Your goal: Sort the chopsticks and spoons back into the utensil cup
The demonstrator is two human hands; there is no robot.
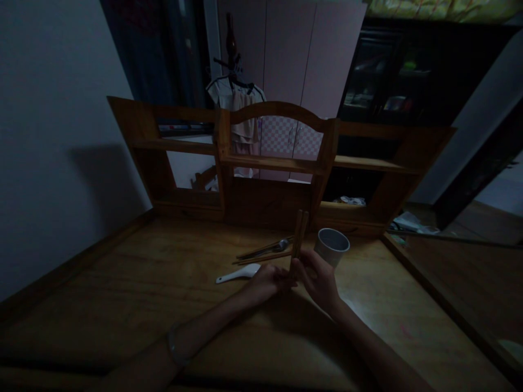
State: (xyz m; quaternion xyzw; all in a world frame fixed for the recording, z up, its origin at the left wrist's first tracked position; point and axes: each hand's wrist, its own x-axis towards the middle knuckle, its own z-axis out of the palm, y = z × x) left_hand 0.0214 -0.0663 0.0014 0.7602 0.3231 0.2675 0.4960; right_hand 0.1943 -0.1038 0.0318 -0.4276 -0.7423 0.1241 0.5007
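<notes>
A pair of wooden chopsticks [301,231] stands upright between my two hands, over the desk. My right hand [316,277] is closed round them at mid-length. Lower down, my left hand [272,279] has its fingers bent at the chopsticks' bottom ends; what its fingertips grip is hidden in the dim light. Just beyond my left hand lies a white spoon [235,274], its bowl partly covered by the hand. Behind it rest more chopsticks [255,259] and a metal fork [281,245]. A grey cup [333,243] stands upright behind my right hand, which hides part of it.
A wooden shelf unit [278,163] rises along the desk's [163,272] back edge. To the left is a wall [53,152]; a raised rim [441,305] borders the desk's right side. Clothes [241,103] hang beyond the shelf, before a pink wardrobe [286,54].
</notes>
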